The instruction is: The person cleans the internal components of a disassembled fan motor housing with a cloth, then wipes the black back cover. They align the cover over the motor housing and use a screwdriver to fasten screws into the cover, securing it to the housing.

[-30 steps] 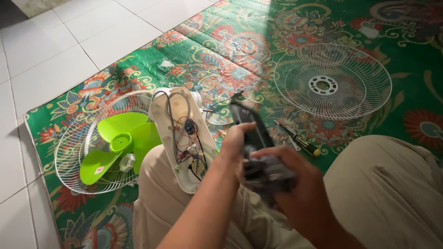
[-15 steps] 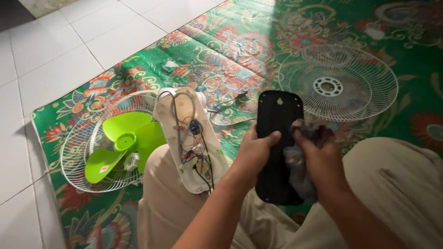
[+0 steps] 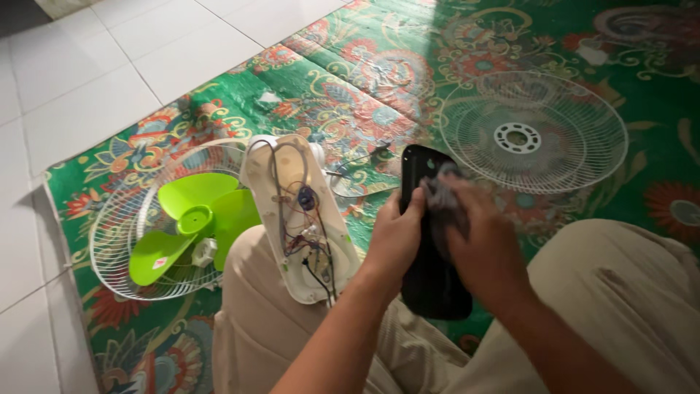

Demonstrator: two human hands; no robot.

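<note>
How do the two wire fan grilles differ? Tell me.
The left grille holds a green blade and lies partly on the tile; the right grille holds nothing and lies wholly on the mat. The right grille's white hub ring shows; the left grille's centre is covered. Both are round, white wire.

The person wears loose beige trousers (image 3: 627,292); both forearms are bare, no sleeves showing, and the 2 hands carry no gloves.

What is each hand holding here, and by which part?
The left hand grips the black oblong panel by its left long edge. The right hand presses a dark grey cloth against the panel's upper face.
</note>
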